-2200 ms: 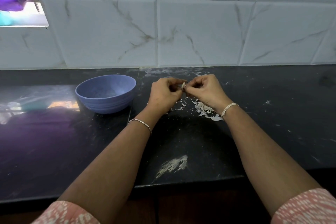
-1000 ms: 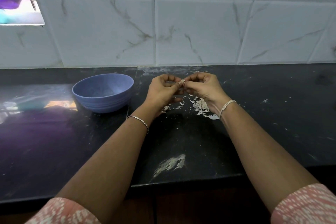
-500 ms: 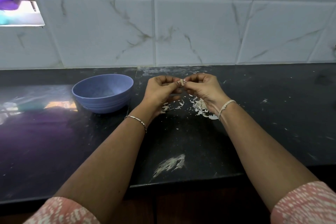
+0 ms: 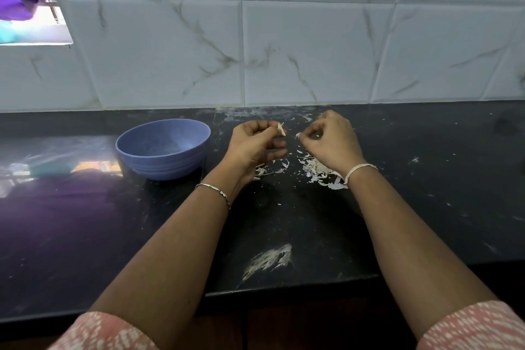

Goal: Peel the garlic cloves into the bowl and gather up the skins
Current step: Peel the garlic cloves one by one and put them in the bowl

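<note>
Frankly, little of the garlic shows: the left hand (image 4: 255, 148) pinches a pale, pointed garlic piece (image 4: 281, 129) between thumb and curled fingers, and I cannot tell whether it is clove or husk. Apart from it at three o'clock, the right hand (image 4: 331, 140) pinches a tiny white scrap (image 4: 298, 135). Papery skins (image 4: 318, 173) litter the dark polished counter (image 4: 426, 179) at six o'clock of both hands, partly hidden by the wrists. The round, ribbed blue bowl (image 4: 167, 163) sits at nine o'clock, its contents unclear.
</note>
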